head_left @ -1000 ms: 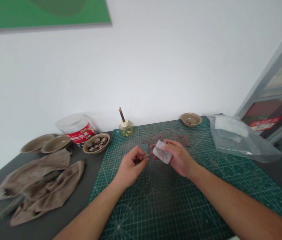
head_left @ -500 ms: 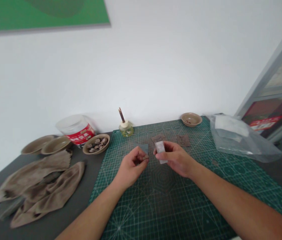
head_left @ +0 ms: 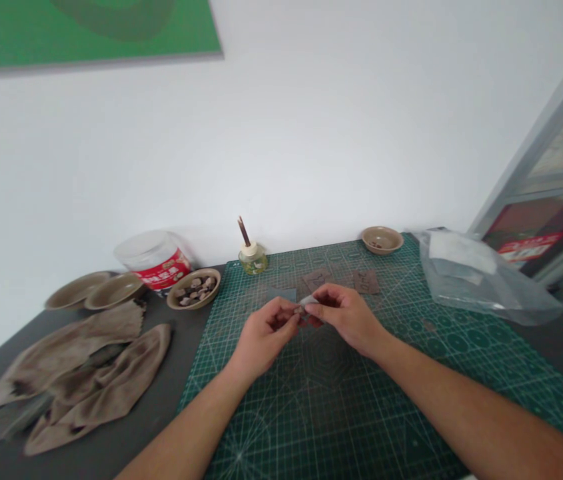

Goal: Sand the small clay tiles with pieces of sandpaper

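Over the green cutting mat (head_left: 281, 413), my left hand (head_left: 267, 333) pinches a small brown stone-like piece (head_left: 298, 310), mostly hidden by the fingers. My right hand (head_left: 348, 317) is closed on a pale grey piece of what looks like folded sandpaper (head_left: 310, 301). Its edge meets the small piece between my fingertips. Just behind my hands lie a blue-grey sheet (head_left: 284, 294), a brown sheet with dark marks (head_left: 315, 279) and a second marked brown sheet (head_left: 367, 281).
Left of the mat stands a bowl of brown lumps (head_left: 194, 291), near a red-labelled tub (head_left: 158, 263), two shallow bowls (head_left: 74, 291) and crumpled brown cloths (head_left: 96, 393). A small jar with sticks (head_left: 252, 259), another bowl (head_left: 382, 240) and a clear plastic bag (head_left: 481, 280) sit along the back.
My hands have come together. The pale grey piece, upright and apart before, is now tilted down against the small brown piece in my left fingers.
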A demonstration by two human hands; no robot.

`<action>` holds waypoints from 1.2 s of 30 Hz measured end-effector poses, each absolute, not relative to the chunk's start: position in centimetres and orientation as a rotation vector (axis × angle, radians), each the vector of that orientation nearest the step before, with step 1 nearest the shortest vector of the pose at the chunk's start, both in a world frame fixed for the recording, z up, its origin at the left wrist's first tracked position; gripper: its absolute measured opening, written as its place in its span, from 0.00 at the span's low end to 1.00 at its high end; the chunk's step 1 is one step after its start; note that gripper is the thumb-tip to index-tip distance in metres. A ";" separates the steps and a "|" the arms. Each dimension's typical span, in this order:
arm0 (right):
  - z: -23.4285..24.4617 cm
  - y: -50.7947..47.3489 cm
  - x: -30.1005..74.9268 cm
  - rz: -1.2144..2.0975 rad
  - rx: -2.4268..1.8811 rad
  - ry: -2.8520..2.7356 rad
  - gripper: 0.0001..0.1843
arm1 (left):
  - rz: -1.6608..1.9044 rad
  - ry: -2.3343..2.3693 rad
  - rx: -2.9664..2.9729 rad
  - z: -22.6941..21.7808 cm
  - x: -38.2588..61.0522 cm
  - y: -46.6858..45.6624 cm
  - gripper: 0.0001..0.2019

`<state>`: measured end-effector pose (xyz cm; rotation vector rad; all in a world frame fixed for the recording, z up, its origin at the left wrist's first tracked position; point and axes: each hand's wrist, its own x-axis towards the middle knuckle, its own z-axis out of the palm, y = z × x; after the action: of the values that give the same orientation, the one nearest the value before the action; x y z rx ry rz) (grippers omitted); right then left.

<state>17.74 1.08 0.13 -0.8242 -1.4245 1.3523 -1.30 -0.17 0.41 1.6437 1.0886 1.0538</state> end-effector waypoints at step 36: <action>-0.2 0.5 16.7 1.329 -0.927 -1.291 0.07 | 1.020 1.292 2.146 0.2 -1.0 -0.8 0.06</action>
<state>16.75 0.49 -0.22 -0.9269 -1.2915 1.3287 -1.02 -0.83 0.24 2.1459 1.2916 1.0197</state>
